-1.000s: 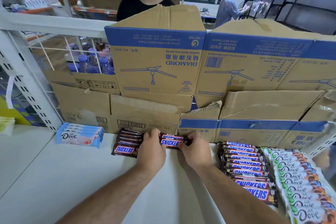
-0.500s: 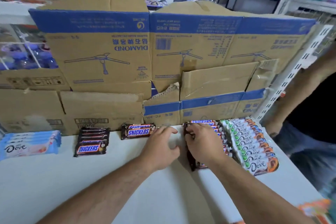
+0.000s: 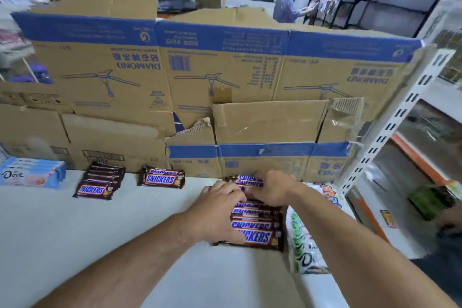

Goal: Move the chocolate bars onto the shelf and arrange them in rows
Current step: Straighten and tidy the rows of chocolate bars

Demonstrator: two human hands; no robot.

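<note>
At the far left of the white shelf (image 3: 120, 237) you have a small stack of blue Dove bars (image 3: 32, 176), lying against the cardboard wall (image 3: 225, 70) that backs the shelf. Just to their right sits a short stack of Snickers (image 3: 100, 184), stepped towards you, and beside that, apart from it, a Snickers pair (image 3: 162, 179) lies flat with its label facing up.

Your left hand (image 3: 220, 210) rests on the left ends of the long Snickers row (image 3: 257, 229). Its fingers are spread and only slightly bent, lying on the wrappers, with the thumb down at the nearest bar.

Your right hand (image 3: 272, 190) is at the far end of that row, close to the cardboard. Its fingers are curled and clamped on the rear Snickers bar (image 3: 246, 181), which shows between your two hands.

Touching the row's right side runs a line of green and orange Dove bars (image 3: 303, 245), partly hidden by your right forearm. Past them the slotted white upright (image 3: 390, 127) marks the shelf's right end.
</note>
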